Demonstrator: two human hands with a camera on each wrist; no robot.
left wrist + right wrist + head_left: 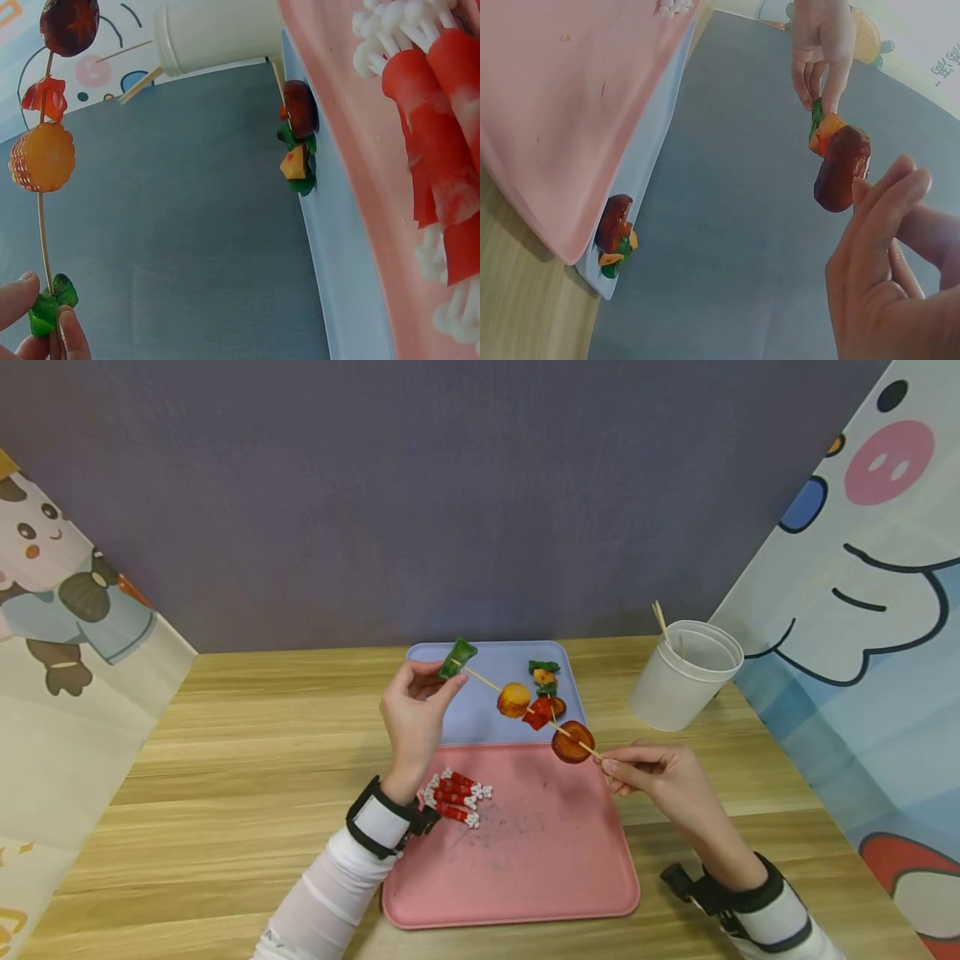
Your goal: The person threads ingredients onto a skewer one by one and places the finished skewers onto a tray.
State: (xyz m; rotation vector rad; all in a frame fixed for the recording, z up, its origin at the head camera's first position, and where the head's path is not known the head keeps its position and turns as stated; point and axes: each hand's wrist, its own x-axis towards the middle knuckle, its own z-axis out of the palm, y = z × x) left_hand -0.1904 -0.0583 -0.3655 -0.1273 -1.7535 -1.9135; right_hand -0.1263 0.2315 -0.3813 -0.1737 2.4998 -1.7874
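Observation:
Above the two trays, a wooden skewer (pixel 483 679) slants between my hands. My right hand (pixel 663 777) pinches its lower right end, just past a brown mushroom (pixel 573 742). Farther up the stick are a red pepper piece (pixel 537 714) and a yellow corn slice (pixel 46 159). My left hand (pixel 415 710) pinches a green pepper piece (pixel 457 658) between thumb and fingers at the upper left end, with a bare stretch of stick between it and the corn. In the head view the skewer's tip shows against the green piece.
Several red rolls with white mushroom ends (pixel 453 797) lie on the pink tray (pixel 555 881). Behind it, a blue tray (pixel 498 656) holds another loaded skewer (pixel 545 677). A white bucket (pixel 671 689) with wooden sticks (pixel 660 620) stands at the right, near the wall.

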